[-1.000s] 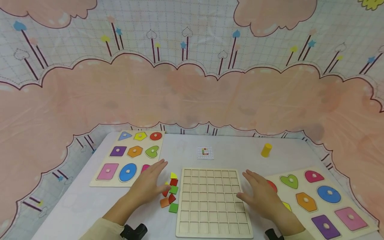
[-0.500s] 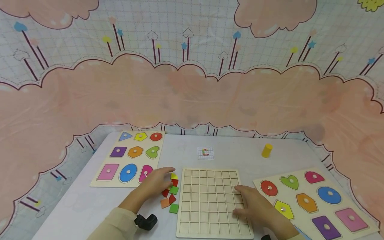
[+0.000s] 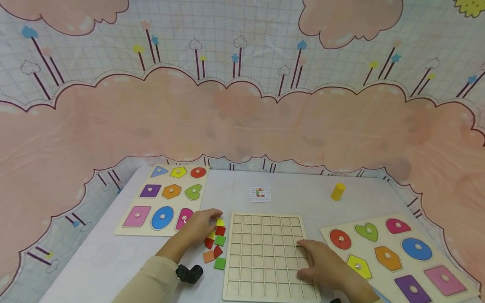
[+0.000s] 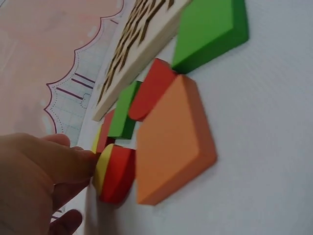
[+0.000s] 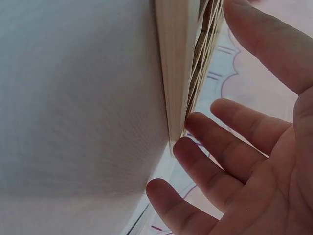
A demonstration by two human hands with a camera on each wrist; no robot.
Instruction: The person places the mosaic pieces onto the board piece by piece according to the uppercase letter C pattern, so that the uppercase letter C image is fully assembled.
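My left hand (image 3: 201,227) is at the back of a small pile of coloured blocks, left of the gridded wooden board (image 3: 270,256). In the left wrist view its fingertips are right at a yellow block (image 4: 101,171) beside a red block (image 4: 118,174); I cannot tell whether it pinches one. Nearer lie an orange block (image 4: 171,147), a red quarter-round block (image 4: 152,89) and green blocks, one large green block (image 4: 210,32) in front. My right hand (image 3: 326,265), fingers spread and holding nothing, is at the board's right edge, thumb and fingertips over its rim.
A shape puzzle board (image 3: 159,200) lies at the back left, another (image 3: 398,248) at the right. Behind the gridded board is a small pattern card (image 3: 260,194). A yellow cylinder (image 3: 338,192) stands at the back right. A patterned cloth (image 3: 242,122) hangs behind the table.
My left hand has come down and inward onto the back of the block pile, its fingers drawing closer together. My right hand has moved down to the board's right edge.
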